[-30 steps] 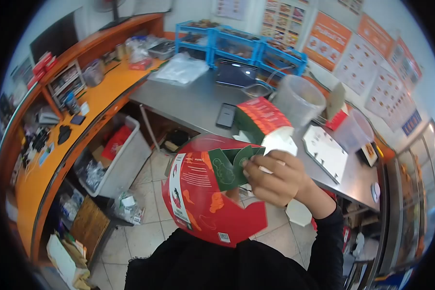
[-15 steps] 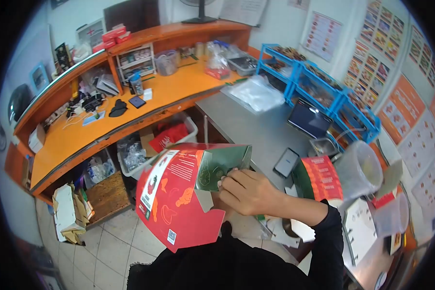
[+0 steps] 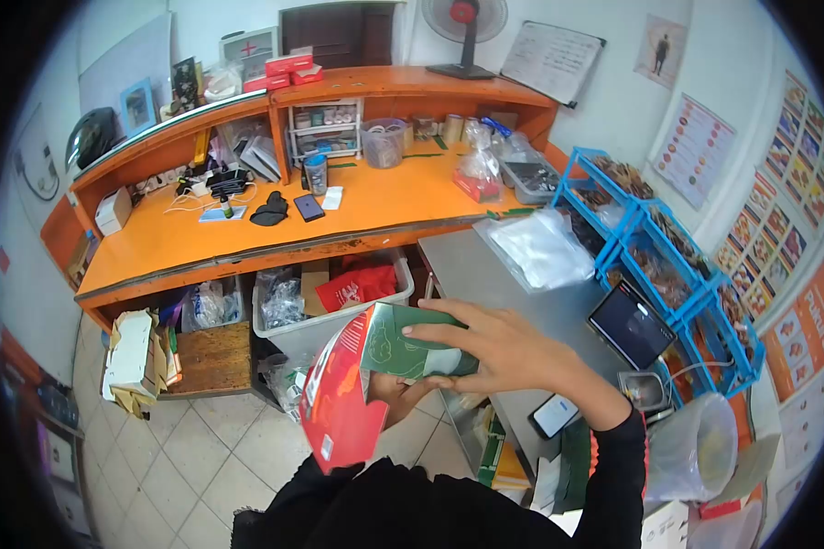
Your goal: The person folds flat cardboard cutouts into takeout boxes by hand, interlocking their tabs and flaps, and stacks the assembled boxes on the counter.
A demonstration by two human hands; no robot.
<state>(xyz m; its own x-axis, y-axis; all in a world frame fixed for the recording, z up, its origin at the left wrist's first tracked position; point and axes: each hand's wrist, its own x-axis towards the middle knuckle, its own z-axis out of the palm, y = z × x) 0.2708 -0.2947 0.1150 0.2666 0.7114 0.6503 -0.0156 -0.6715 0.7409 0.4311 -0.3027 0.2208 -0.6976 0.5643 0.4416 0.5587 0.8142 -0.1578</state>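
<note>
A partly folded red and green cardboard food box [image 3: 343,403] is held in front of my body, over the floor beside the steel table. My right hand [image 3: 508,352] has its fingers across the green end flap [image 3: 403,348] and its thumb below, closed on the flap. My left hand [image 3: 395,395] reaches up from underneath, inside the box by the flap's lower edge. It grips the card there, and part of it is hidden behind the red panel.
The steel table [image 3: 467,265] carries plastic bags [image 3: 540,247], a phone [image 3: 554,414], a tablet [image 3: 630,325] and blue tiered racks [image 3: 655,238]. A clear tub [image 3: 696,448] stands at the right. Beyond is an orange counter [image 3: 375,197] with a white bin [image 3: 339,311] beneath it.
The view has swung to the right and up. The box is turned, showing less of its red face. My left hand has come into sight at the flap, and my right hand spreads over it.
</note>
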